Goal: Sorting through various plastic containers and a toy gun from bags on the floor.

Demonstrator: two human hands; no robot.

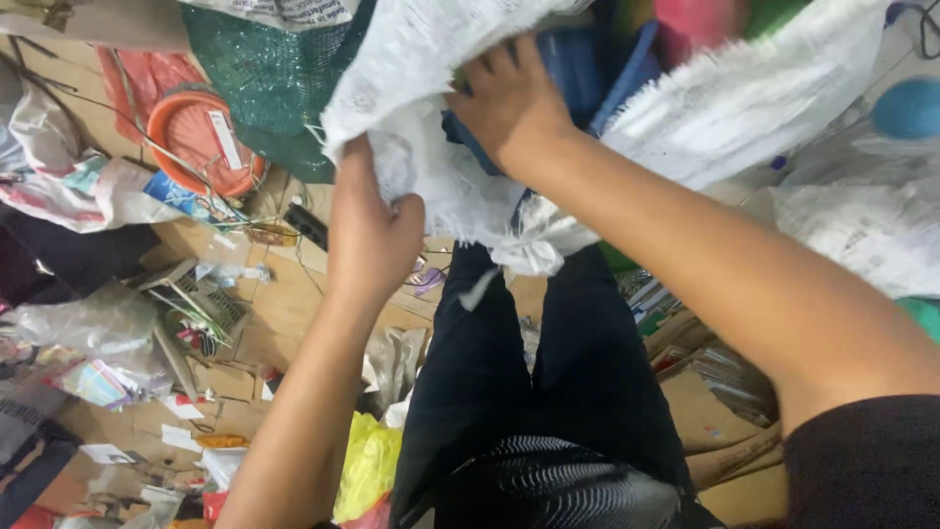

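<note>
Sack (705, 108) of white woven plastic at twelve o'clock is mid-handling: left hand (377, 230) grips its frayed mouth edge shut-fisted, right hand (509, 98) reaches inside onto blue items (578, 69), fingers curled; contents appear mostly not yet removed.

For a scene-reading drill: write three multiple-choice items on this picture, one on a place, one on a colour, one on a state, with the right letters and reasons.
1. Where does the round orange lid lie?
A. upper left, on the floor
B. inside the sack
C. on the person's lap

2. What colour is the woven sack?
A. black
B. white
C. orange

3. What is the left hand doing?
A. hanging free
B. gripping the sack's edge
C. resting flat on the floor

Answers:
1 A: the orange lid lies among the floor clutter.
2 B: the sack is white weave.
3 B: the left hand has its fingers closed on the sack; the right hand reaches inside.
</note>
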